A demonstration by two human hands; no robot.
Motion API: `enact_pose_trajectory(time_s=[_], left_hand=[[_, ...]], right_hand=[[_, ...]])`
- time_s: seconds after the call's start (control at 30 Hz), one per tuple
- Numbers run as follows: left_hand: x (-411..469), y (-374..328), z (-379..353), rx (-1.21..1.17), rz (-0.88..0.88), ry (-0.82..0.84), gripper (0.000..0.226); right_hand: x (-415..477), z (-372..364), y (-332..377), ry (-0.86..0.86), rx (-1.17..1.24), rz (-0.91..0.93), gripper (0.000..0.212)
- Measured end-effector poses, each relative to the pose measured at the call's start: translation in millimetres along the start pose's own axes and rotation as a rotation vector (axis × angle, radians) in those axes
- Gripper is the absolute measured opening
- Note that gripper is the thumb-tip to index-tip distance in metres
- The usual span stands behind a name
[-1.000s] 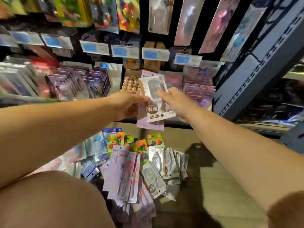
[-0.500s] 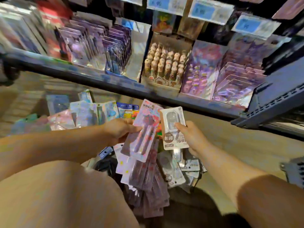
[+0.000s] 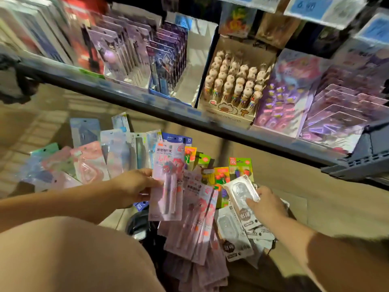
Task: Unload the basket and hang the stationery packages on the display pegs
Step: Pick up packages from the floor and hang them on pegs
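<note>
Both packs have come down from the shelf toward the heap. Now the white pack sits at 5 o'clock, pinched by the right hand. At 7 o'clock the left hand pinches the pink pen pack. Shiny packs look slippery; a bump could make the heap slide and spill

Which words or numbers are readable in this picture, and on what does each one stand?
"15": on the top edge of the blue package.
On the pink package in the left hand: Chinese characters, too blurred to read.
On the white package in the right hand: print too blurred.
On the price tags: digits blurred.
</note>
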State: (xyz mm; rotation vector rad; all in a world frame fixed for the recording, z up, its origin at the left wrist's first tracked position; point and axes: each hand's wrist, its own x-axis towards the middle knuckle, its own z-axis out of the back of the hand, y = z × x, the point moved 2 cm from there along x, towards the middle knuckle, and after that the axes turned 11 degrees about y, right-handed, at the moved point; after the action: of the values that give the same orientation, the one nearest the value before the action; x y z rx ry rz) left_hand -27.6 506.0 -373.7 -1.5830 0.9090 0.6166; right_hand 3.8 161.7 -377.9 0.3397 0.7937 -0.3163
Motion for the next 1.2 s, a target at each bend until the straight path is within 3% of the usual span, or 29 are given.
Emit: enact_pose_trajectory(time_s=[0.13,0.27,0.37,0.47,0.53,0.77,1.0,1.2], left_hand=[[3,-2,6,0.149,0.020,-0.008,0.034],[8,-5,-4,0.313,0.013,0.239,0.032],[16,-3,-9,0.407,0.051,0.304,0.023],[26,3,-19,0.463,0.076,0.283,0.009],[35,8,-26,0.519,0.119,0.249,0.012],[34,1,-29,1.082,0.144,0.134,0.010],[31,1,-17,1.045,0.109,0.104,0.025],[29,9,-2,1.024,0.080,0.097,0.023]], right_hand=[[0,1,4,-0.037,-0.155,0.018,0.052],[-3,-3,6,-0.009,-0.039,0.018,0.055],[-11,-8,2,-0.001,0.037,-0.007,0.054],[-18,-13,-7,-0.020,-0.006,-0.024,0.055],[-19,-12,-12,-0.046,-0.051,-0.021,0.061],[-8,10,-2,-0.070,-0.032,0.023,0.057],[2,4,37,-0.031,-0.129,0.096,0.049],[0,1,39,-0.063,-0.111,0.045,0.062]])
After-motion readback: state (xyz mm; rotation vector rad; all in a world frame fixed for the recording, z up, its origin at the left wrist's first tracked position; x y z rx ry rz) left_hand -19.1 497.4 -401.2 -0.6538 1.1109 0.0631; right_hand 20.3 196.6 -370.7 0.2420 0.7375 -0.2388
